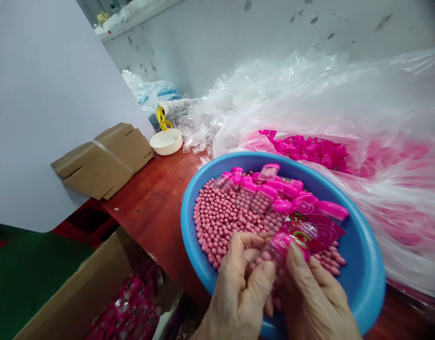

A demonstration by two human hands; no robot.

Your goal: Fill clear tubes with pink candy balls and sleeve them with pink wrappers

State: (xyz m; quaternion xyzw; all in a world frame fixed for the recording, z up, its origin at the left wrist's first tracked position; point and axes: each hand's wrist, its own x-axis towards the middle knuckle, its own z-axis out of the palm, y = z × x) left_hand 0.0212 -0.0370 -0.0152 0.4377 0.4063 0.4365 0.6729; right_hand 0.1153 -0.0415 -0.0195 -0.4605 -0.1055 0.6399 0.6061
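Over the near side of a blue basin (194,257), my two hands meet at a small clear container (266,257) filled with pink balls and topped by a bright pink cap (283,242). My left hand (236,295) is closed around the clear body. At the cap end, my right hand (319,293) pinches with thumb and fingers. Just beyond them lies a pink piece with a printed cartoon picture (321,231); whether it joins the held container I cannot tell. Loose pink balls (217,219) lie in the basin, with several pink-capped clear containers (267,196) on top.
Plastic bags with pink parts (309,151) lie behind the basin. Left of them are loose clear pieces (199,132), a white dish (166,141) and yellow tape (163,118). Flattened cardboard (104,158) sits on the red table (149,198). Below, a carton (75,293) holds pink packages.
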